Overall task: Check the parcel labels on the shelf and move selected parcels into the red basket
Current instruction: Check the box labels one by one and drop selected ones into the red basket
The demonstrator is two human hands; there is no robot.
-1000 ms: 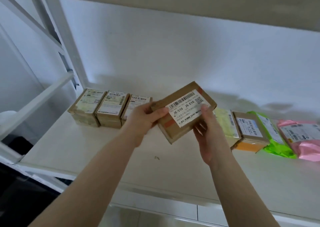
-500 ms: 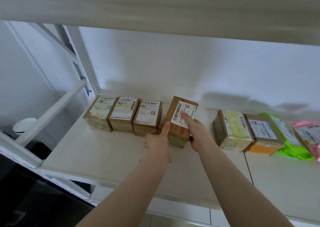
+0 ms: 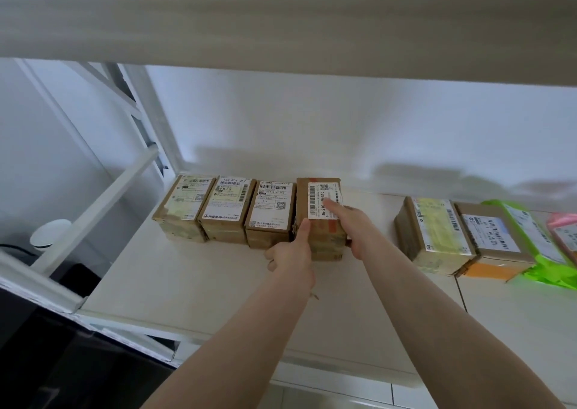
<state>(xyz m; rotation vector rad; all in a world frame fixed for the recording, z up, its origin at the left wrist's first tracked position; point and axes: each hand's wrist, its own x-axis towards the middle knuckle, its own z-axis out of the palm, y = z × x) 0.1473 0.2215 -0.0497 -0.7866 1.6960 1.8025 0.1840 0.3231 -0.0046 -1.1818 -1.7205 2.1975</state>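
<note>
head view: 1 second ago the j6-s10 parcel (image 3: 321, 218) was lifted clear of the shelf (image 3: 193, 287) with its label turned to the camera; it is now set down on the shelf, touching the right end of the row of 3 brown parcels (image 3: 229, 213). judgement: the label was read and this parcel was rejected, so it goes back in line rather than to the basket.

the left hand (image 3: 292, 252) has its thumb against the parcel's near left corner and its other fingers curled, holding nothing. the right hand (image 3: 351, 227) lies on the parcel's right side with 1 finger straight across the label; whether the remaining fingers wrap the far side cannot be told.

to the right of the j6-s10 parcel, after a gap, sit a yellow-labelled parcel (image 3: 434, 234), a brown and orange parcel (image 3: 493, 246), a green bag (image 3: 543, 252) and a pink bag (image 3: 565, 230).

containers: the red basket is not in view; its contents cannot be told.
</note>
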